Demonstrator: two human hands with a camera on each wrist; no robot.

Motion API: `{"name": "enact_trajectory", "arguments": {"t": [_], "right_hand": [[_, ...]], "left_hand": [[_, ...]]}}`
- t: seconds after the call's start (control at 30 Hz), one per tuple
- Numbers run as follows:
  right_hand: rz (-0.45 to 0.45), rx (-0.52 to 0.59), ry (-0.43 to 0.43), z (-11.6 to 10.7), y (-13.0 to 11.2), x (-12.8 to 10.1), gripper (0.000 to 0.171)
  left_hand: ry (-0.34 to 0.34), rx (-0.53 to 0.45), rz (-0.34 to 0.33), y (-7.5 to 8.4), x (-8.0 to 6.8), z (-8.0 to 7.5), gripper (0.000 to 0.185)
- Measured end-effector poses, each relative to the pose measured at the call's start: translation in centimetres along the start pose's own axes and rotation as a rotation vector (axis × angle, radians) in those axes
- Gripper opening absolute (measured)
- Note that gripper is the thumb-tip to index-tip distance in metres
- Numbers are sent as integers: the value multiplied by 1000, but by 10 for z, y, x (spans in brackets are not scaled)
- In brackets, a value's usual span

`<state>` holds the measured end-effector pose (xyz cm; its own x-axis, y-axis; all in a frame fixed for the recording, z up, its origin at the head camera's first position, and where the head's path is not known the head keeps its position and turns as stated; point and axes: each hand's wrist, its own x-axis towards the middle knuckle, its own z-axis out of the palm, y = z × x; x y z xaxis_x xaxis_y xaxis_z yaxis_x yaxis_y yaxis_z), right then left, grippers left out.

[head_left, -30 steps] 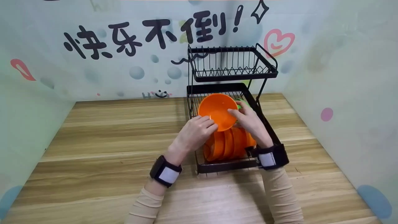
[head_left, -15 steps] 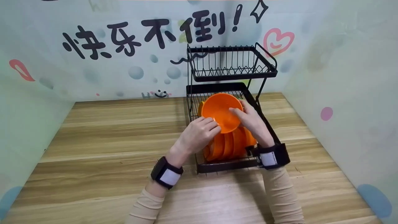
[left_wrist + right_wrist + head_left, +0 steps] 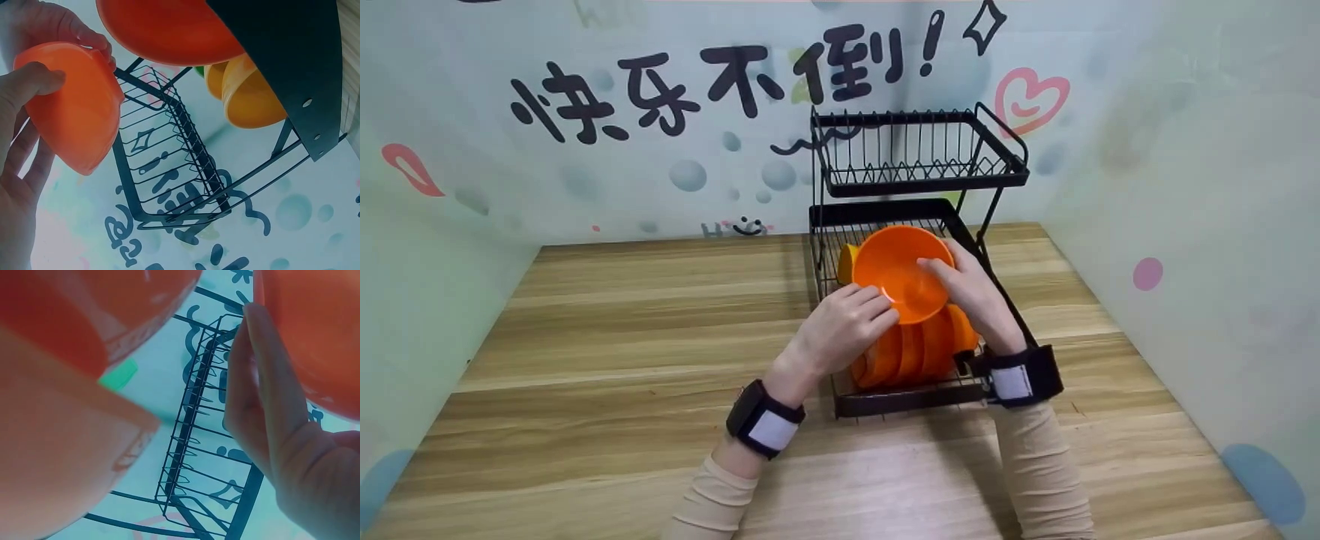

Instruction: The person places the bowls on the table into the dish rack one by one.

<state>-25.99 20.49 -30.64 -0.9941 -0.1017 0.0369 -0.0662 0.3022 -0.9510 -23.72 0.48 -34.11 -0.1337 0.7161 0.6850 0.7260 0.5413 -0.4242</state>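
Both hands hold an orange bowl [image 3: 900, 259] tilted with its inside facing the head camera, above the lower tier of a black dish rack [image 3: 911, 405]. The left hand [image 3: 844, 330] pinches the bowl's near-left rim with curled fingers. On the right side, the right hand [image 3: 975, 300] grips the rim, its thumb inside the bowl and its fingers behind, partly hidden. Just below the held bowl, several orange bowls [image 3: 911, 356] stand on edge in a row in the rack. A yellow cup or bowl [image 3: 847, 262] shows past the held bowl's left edge; the left wrist view shows yellow bowls [image 3: 253, 98].
The rack's upper tier [image 3: 926, 184] rises behind the hands, with upright wire dividers. A wooden tabletop [image 3: 622, 360] spreads around the rack. Printed walls [image 3: 765, 172] stand close at the back and both sides. A green item [image 3: 119, 376] shows in the right wrist view.
Both hands have shifted the orange bowl slightly right and a little nearer. The yellow item has come into sight on its left, while the green item on its right is now covered in the head view.
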Motion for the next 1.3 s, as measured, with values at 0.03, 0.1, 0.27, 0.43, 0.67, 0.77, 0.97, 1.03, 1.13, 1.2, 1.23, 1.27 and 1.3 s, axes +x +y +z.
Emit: {"name": "enact_trajectory", "arguments": {"t": [0.03,0.1,0.27,0.43,0.67,0.77,0.97,1.03,1.13,1.2,1.23,1.27,1.3], "right_hand": [[0,0,0,0,0,0,39],[0,-3,0,-2,0,0,40],[2,-3,8,-4,-1,-1,42],[11,10,14,-6,-1,0,42],[-43,-14,41,-10,1,-1,38],[-35,-29,62,-13,1,-1,39],[-9,-33,83,-20,1,0,41],[-15,-41,93,-22,2,1,41],[-27,-53,112,-26,3,1,41],[-27,-48,124,-28,3,1,42],[-24,-41,125,-29,3,1,42],[-24,-37,130,-30,3,1,42],[-24,-35,133,-31,3,1,43]], "left_hand": [[4,3,1,0,0,0,2],[10,6,3,1,0,0,1],[20,6,-3,1,1,1,3],[24,10,-17,2,2,1,7],[14,-2,-62,1,3,1,12],[27,-22,-86,0,3,1,13],[37,-32,-134,-2,2,2,11],[23,-34,-157,-3,2,2,10],[3,-29,-191,-3,1,2,8],[-11,-28,-212,-4,0,2,9],[-21,-30,-221,-4,-1,2,9],[-32,-34,-232,-4,-1,3,10],[-45,-38,-242,-5,-2,3,12]]}}
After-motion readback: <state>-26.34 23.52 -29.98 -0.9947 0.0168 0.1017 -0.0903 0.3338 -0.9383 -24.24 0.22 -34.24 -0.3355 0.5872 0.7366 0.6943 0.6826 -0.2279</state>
